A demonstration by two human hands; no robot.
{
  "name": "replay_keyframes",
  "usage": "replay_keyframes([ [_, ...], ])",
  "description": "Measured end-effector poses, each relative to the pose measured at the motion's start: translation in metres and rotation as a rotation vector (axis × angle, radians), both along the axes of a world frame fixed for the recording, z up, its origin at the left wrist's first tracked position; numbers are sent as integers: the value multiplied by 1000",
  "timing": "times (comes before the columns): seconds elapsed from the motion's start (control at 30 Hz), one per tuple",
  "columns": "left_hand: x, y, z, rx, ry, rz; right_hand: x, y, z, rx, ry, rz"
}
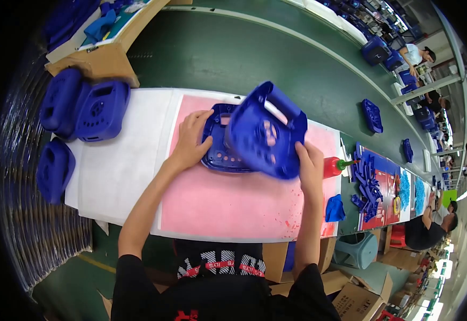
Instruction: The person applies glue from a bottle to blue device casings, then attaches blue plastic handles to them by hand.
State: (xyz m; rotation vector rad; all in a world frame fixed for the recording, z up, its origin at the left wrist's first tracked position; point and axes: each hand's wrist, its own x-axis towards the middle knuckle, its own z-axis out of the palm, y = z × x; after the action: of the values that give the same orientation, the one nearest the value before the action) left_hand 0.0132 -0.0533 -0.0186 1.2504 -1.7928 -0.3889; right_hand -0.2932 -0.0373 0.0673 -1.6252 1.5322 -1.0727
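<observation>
Two blue plastic housing shells are in front of me over the pink sheet (217, 203). One shell (215, 155) lies on the sheet with its ribbed inside up, and my left hand (191, 140) grips its left edge, thumb over the rim. My right hand (310, 166) holds the other shell (276, 142) by its right edge. That shell is tilted above the first one and covers its right part. It has a handle slot at the top and a group of round holes. Part of my right hand's fingers is hidden behind it.
Several more blue shells (102, 109) stand at the left by a cardboard box (97, 61). To the right are a red bottle with a green nozzle (334, 167), a blue cloth (335, 208) and a pile of blue strips (368, 182). Co-workers (431, 227) sit farther right along the green bench.
</observation>
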Motion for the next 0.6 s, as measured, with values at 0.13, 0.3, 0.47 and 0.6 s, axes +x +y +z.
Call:
replay_keyframes([
  [0.13,5,4,-9,89,57,-126,14,-83,-46,193,-297,-153],
  [0.3,-4,7,-4,155,45,-190,13,-143,-65,271,-509,-230],
  [0.47,8,12,1,124,-11,-222,38,-96,-57,159,-643,22],
  [0.6,8,11,11,120,-10,-350,10,-2,-43,267,-668,10],
])
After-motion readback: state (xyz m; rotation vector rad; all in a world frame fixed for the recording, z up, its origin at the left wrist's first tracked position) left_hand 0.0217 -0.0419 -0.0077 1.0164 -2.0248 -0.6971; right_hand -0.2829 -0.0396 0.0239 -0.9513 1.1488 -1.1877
